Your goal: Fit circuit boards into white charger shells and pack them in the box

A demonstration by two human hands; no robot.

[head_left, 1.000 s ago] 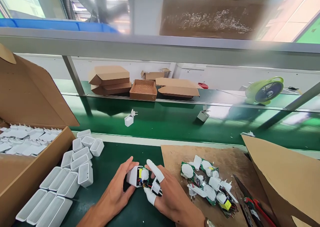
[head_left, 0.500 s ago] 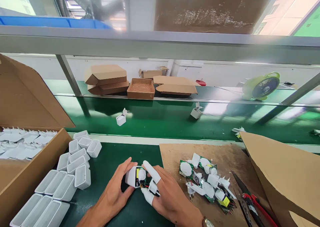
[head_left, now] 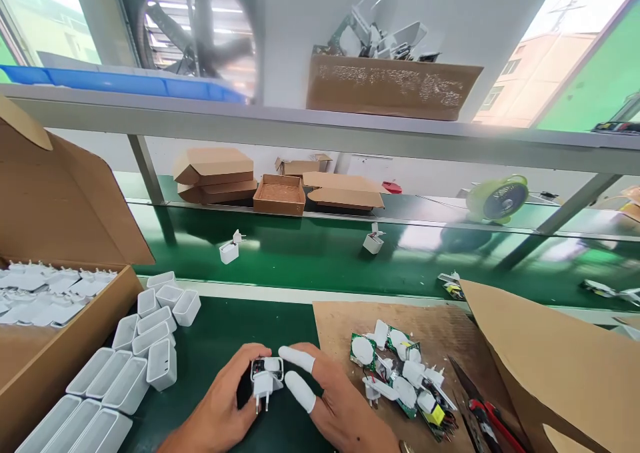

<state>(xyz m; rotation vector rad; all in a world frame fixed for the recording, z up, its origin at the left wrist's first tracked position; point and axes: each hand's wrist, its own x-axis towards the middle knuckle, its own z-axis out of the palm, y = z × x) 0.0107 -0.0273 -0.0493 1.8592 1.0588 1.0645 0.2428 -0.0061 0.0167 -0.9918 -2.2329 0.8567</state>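
My left hand (head_left: 227,396) is closed around a white power adapter (head_left: 267,376), gripping its housing between thumb and fingers. The housing's open end faces me, with dark and white parts showing inside. A white plug piece with two pins hangs at that opening, pins pointing down. Just to the right, my right hand (head_left: 336,400) has its fingers apart and nothing between them. White covers sit on two of its digits, whose tips are close to the adapter; whether they touch it I cannot tell. Several circuit boards with white plug parts (head_left: 403,380) lie in a pile further right.
Empty white housings (head_left: 107,386) stand in rows at left, beside a cardboard box (head_left: 75,333) of white parts. Red-handled pliers (head_left: 493,420) lie on the cardboard sheet (head_left: 333,320) at right. Behind runs a green conveyor belt (head_left: 300,260) carrying adapter parts, under a metal shelf (head_left: 320,140).
The circuit board has gone into the housing, and the adapter's open end has turned toward me. My right hand has let go of the plug piece. The head view has tilted upward.
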